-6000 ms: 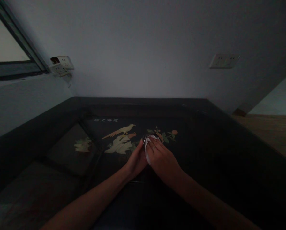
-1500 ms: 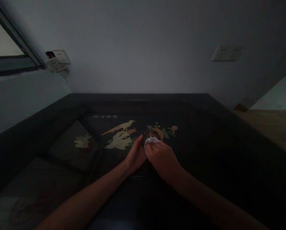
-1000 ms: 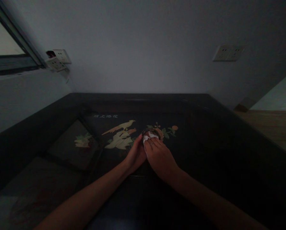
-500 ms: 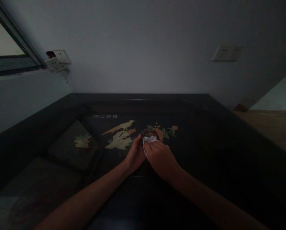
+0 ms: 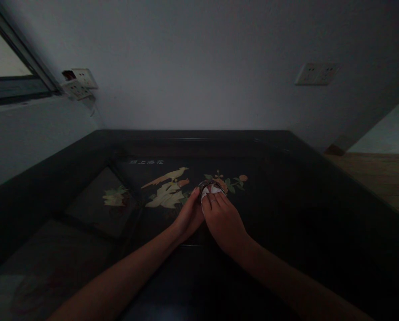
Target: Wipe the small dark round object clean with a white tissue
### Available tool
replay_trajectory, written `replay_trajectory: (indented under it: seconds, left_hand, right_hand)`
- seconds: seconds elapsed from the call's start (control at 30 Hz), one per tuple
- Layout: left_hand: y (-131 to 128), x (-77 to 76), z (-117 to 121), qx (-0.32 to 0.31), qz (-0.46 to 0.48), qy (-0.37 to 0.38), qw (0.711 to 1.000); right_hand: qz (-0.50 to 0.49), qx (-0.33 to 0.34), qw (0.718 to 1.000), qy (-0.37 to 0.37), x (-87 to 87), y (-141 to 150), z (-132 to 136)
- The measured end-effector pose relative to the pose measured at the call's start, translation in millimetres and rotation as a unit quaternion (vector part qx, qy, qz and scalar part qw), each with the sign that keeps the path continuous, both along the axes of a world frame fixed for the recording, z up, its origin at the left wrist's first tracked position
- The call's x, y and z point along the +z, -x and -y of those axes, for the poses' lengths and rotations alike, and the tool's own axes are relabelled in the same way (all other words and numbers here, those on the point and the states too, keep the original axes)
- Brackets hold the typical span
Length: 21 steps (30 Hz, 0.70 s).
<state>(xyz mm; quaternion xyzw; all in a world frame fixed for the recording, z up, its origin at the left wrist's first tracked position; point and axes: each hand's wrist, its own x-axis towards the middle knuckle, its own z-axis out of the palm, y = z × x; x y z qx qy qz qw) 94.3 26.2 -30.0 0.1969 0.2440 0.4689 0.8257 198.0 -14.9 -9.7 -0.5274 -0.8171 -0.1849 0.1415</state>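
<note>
My left hand [image 5: 190, 216] is closed round the side of a small, dark, shiny round dish [image 5: 206, 183], perhaps of glass; the dim light hides its exact kind. Pressed to the dish is a white tissue [image 5: 215, 189], under the fingers of my right hand [image 5: 223, 218]. Those fingers are bent over the tissue, and part of it shows beyond their tips. Both hands are held close together above a dark glossy table [image 5: 273, 249].
A bird picture [image 5: 168, 191] and a flower picture [image 5: 234, 183] decorate the tabletop. Behind it rises a pale wall [image 5: 193, 67] with a double socket [image 5: 317, 74] at right. A power strip [image 5: 75, 89] hangs at left, near a window frame [image 5: 26, 53].
My right hand has shifted slightly, its fingers now reaching further forward over the dish with the tissue. My left hand keeps its hold almost unmoved.
</note>
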Motion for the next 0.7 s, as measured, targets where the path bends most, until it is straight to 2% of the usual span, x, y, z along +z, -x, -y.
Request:
replay_trajectory:
  seconds: [0.2, 0.33, 0.47, 0.6, 0.7]
  left_hand:
    - [3.2, -3.3, -1.4, -0.020, 0.012, 0.005, 1.000]
    - [2.6, -4.5, -2.3, -0.021, 0.008, 0.001, 1.000]
    - [1.9, -3.8, -1.9, -0.017, 0.001, -0.009, 1.000]
    - [2.7, -3.2, -1.2, -0.022, 0.000, -0.004, 1.000]
    - [3.6, -3.8, -1.4, -0.011, 0.002, 0.012, 1.000]
  right_hand:
    - [-0.082, 0.087, 0.993, 0.005, 0.1, -5.0, -7.9]
    - [-0.099, 0.073, 0.990, 0.070, 6.4, -6.3, -8.3]
    - [-0.072, 0.047, 0.989, 0.123, 15.4, -7.2, -5.5]
    - [-0.060, 0.037, 0.989, 0.128, 19.3, -7.3, -3.5]
    - [-0.069, 0.063, 0.991, 0.097, 14.6, -6.2, -4.1]
